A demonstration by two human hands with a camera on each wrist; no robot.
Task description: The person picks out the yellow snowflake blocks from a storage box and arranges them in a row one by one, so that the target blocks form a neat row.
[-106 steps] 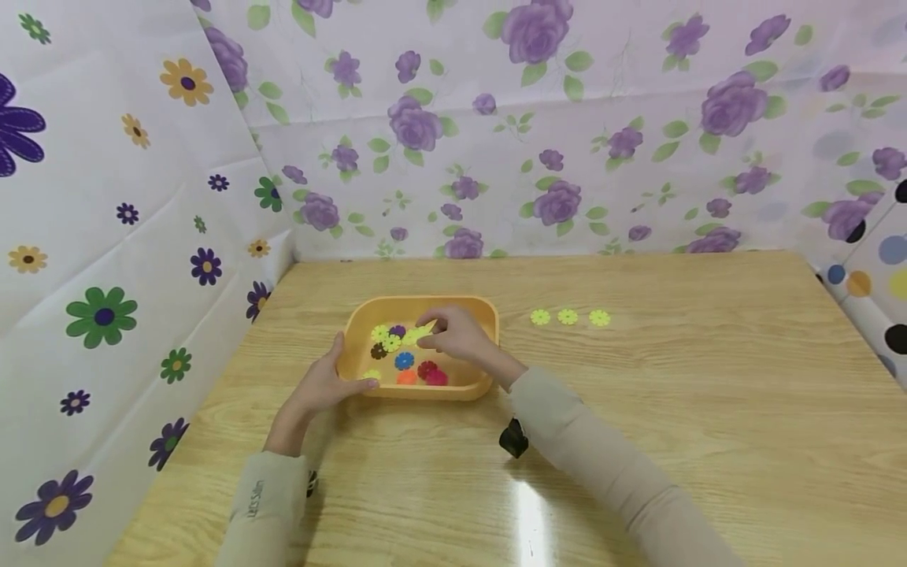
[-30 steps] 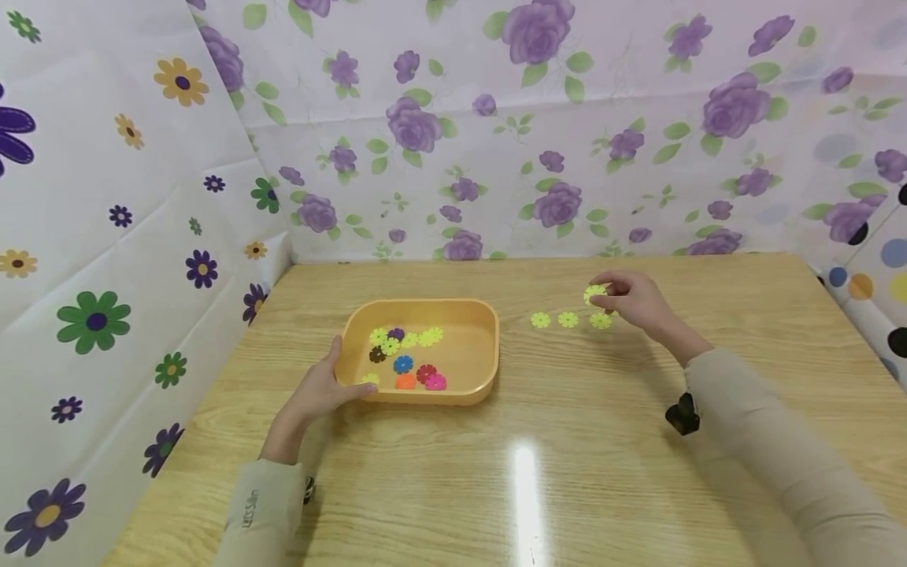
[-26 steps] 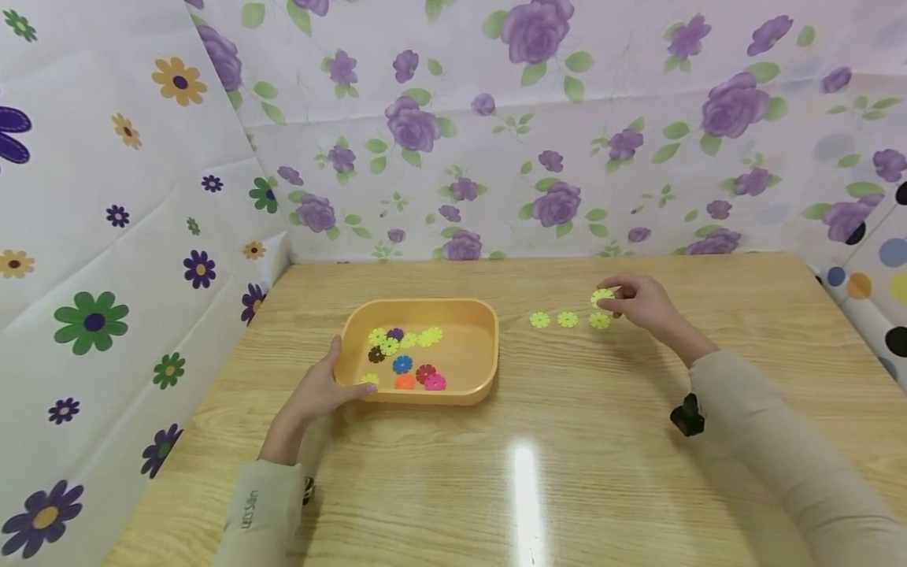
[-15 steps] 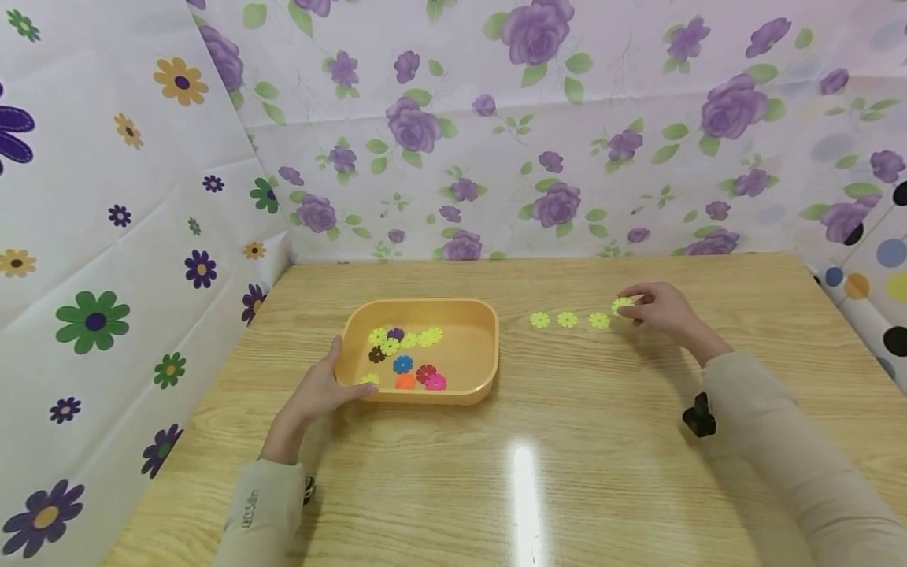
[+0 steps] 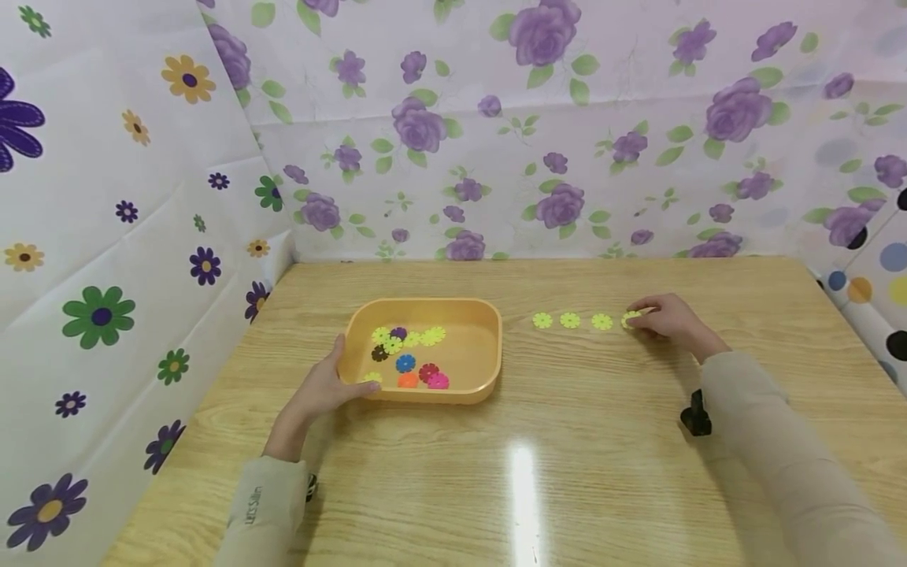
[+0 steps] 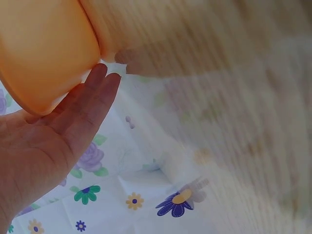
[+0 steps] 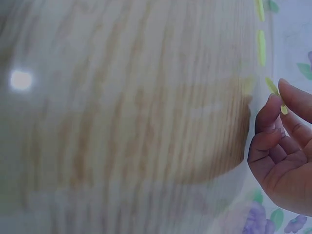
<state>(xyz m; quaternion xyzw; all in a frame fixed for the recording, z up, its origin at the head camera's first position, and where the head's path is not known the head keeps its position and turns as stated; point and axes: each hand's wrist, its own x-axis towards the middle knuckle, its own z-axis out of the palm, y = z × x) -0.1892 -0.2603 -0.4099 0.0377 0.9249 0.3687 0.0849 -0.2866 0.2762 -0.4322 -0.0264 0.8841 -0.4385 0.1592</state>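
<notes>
My right hand [image 5: 671, 321] pinches a yellow flower-shaped plastic disc [image 5: 628, 319] between thumb and finger, low over the table at the right end of a row. The right wrist view shows this disc [image 7: 271, 85] tilted on edge at the fingertips. To its left lie three like yellow discs, the nearest disc [image 5: 601, 322] just beside it. My left hand [image 5: 322, 391] holds the left front corner of an orange-yellow plastic tray [image 5: 464, 350], thumb over the rim and fingers along the outer wall [image 6: 46, 53].
Inside the tray are several yellow discs [image 5: 431, 336], a blue disc [image 5: 405, 363], an orange disc [image 5: 407, 379], a pink disc [image 5: 438, 381], and dark red, purple and brown ones. Flowered sheets [image 5: 468, 157] stand behind and left of the wooden table [image 5: 425, 472].
My right hand took a yellow disc from the tray, carried it right past the row, then lowered it at the row's right end. My left hand stays on the tray.
</notes>
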